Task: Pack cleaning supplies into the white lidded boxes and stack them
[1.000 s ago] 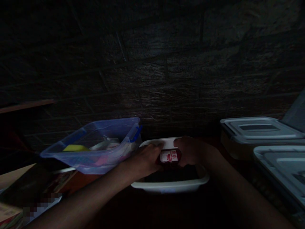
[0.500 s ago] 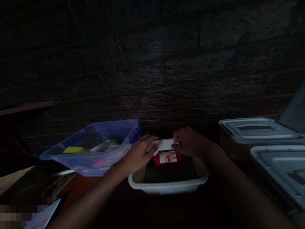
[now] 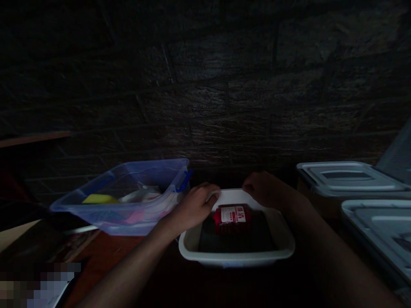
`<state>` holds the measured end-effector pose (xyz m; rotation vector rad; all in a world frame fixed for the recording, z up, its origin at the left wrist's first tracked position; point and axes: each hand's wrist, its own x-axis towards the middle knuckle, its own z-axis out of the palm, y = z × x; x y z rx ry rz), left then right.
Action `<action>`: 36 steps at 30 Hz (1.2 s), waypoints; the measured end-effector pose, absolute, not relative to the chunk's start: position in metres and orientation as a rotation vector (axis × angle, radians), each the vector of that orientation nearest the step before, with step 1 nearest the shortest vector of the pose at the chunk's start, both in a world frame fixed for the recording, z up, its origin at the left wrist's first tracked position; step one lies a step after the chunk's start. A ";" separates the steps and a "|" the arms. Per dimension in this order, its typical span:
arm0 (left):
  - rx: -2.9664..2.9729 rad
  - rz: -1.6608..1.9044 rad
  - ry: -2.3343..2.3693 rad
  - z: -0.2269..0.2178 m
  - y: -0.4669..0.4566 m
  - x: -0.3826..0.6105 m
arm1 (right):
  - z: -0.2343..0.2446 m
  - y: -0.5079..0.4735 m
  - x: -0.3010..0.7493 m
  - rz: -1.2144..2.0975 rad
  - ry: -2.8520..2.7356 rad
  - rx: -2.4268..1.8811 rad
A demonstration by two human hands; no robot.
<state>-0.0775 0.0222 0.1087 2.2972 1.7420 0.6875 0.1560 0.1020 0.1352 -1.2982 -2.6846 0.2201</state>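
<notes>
A white plastic basin [image 3: 237, 257] stands low in the middle, in front of a dark brick wall. Inside it a red packet with a white label [image 3: 233, 217] lies on something dark. My left hand [image 3: 194, 206] curls its fingers over the basin's far left rim. On the far right rim, beyond the packet, my right hand [image 3: 267, 191] rests with its fingers bent over the edge. Neither hand touches the packet.
A clear blue-tinted tub [image 3: 122, 197] holding a yellow item and other things sits tilted to the left. Two grey lidded boxes [image 3: 348, 179] stand at the right. Papers or books lie at the lower left. The light is very dim.
Both hands held the red packet above the basin a second ago. It now lies inside, and the hands have moved to the far rim. The basin sits slightly further right.
</notes>
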 end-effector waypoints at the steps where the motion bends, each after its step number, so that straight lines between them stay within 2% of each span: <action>1: 2.305 0.679 1.734 0.111 0.023 -0.074 | 0.136 0.103 0.158 0.246 -2.679 -1.302; 4: 2.317 0.647 1.727 0.118 0.026 -0.066 | 0.136 0.106 0.163 0.301 -2.663 -1.335; 9: 2.311 0.597 1.772 0.124 0.032 -0.057 | 0.139 0.103 0.165 0.214 -2.661 -1.394; 23: 2.387 0.880 1.577 0.146 0.025 -0.067 | 0.155 0.087 0.148 0.146 -2.579 -1.149; 36: 2.474 0.924 1.325 0.155 0.005 -0.055 | 0.164 0.069 0.143 0.205 -2.452 -0.923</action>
